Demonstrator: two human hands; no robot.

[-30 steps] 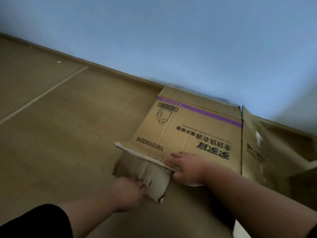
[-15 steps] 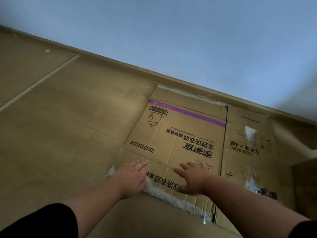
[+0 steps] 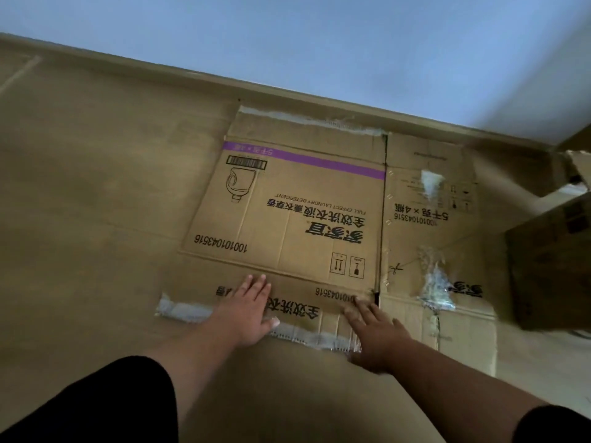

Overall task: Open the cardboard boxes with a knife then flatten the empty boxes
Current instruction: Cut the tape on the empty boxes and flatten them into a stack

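A flattened cardboard box (image 3: 287, 199) with a purple stripe and black print lies on the wooden floor beside the wall. Its near flap carries a strip of clear tape (image 3: 185, 310) along the edge. My left hand (image 3: 246, 310) lies flat on that near flap, fingers spread, palm down. My right hand (image 3: 375, 335) presses flat on the same flap near the slit between the panels. The right-hand side panel (image 3: 425, 231) lies flat too, with torn tape on it. No knife is in view.
Another brown cardboard box (image 3: 550, 266) stands at the right edge, with an open flap (image 3: 580, 167) above it. The pale blue wall (image 3: 319, 43) and its skirting run behind the flattened box. Bare wooden floor (image 3: 96, 203) spreads to the left.
The box stood part-folded with its near flap tucked under; now it lies flat on the floor. Both hands moved from gripping the flap to pressing palm down on it.
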